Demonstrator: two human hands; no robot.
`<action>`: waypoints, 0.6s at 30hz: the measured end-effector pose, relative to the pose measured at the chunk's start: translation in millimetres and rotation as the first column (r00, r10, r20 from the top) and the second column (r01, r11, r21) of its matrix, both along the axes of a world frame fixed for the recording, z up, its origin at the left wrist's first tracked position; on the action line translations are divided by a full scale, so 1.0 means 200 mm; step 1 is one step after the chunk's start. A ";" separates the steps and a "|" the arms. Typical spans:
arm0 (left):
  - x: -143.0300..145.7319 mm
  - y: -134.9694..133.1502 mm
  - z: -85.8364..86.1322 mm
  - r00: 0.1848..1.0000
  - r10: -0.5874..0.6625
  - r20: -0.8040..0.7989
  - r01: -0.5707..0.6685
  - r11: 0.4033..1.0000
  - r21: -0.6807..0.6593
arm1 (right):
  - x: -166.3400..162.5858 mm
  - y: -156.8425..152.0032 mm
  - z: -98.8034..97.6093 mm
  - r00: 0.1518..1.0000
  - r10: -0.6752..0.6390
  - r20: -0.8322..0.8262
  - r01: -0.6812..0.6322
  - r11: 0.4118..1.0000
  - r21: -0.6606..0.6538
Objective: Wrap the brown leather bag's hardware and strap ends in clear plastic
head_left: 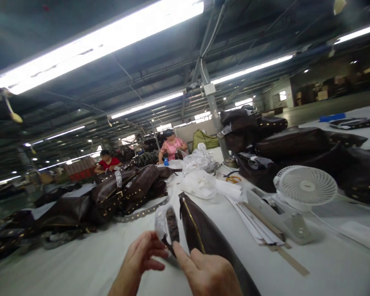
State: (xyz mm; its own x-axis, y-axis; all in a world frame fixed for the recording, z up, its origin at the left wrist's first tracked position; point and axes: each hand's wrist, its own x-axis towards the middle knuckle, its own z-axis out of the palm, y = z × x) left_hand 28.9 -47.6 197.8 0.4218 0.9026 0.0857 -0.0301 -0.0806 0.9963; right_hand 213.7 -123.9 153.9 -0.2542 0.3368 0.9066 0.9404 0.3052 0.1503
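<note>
Setting: factory hall with long ceiling strip lights ran above a white worktable that stretched away ahead of both hands.
Left hand: the left hand was closed in a pinch, thumb and fingers gripping the lower edge of a dark strap loop half covered in clear plastic wrap.
Right hand: the right hand pressed its thumb against the same loop's base, the other fingers curled; whether they gripped anything more could not be told.
Strap loop: it stood upright between the two hands, just above them.
Brown bag: a dark brown bag with a gold zip lay on the table touching the right hand, just behind the loop.
Beyond left hand: a heap of studded brown bags lay well ahead.
Beyond right hand: a white desk fan, a tape dispenser and paper strips stood ahead.
Far end: two seated people worked well beyond the hands.
</note>
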 end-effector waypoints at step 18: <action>0.23 -0.03 0.04 0.592 0.100 0.800 0.143 0.964 -0.226 | -0.19 0.01 -0.06 0.987 0.105 -0.119 -0.108 0.994 -0.021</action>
State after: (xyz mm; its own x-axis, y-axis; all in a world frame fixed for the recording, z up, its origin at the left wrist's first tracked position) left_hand 75.2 -54.2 206.4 0.3105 0.9333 0.1807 -0.8196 0.1666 0.5482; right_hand 176.5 -121.9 142.9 -0.1823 0.3386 0.9231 0.9128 0.4072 0.0309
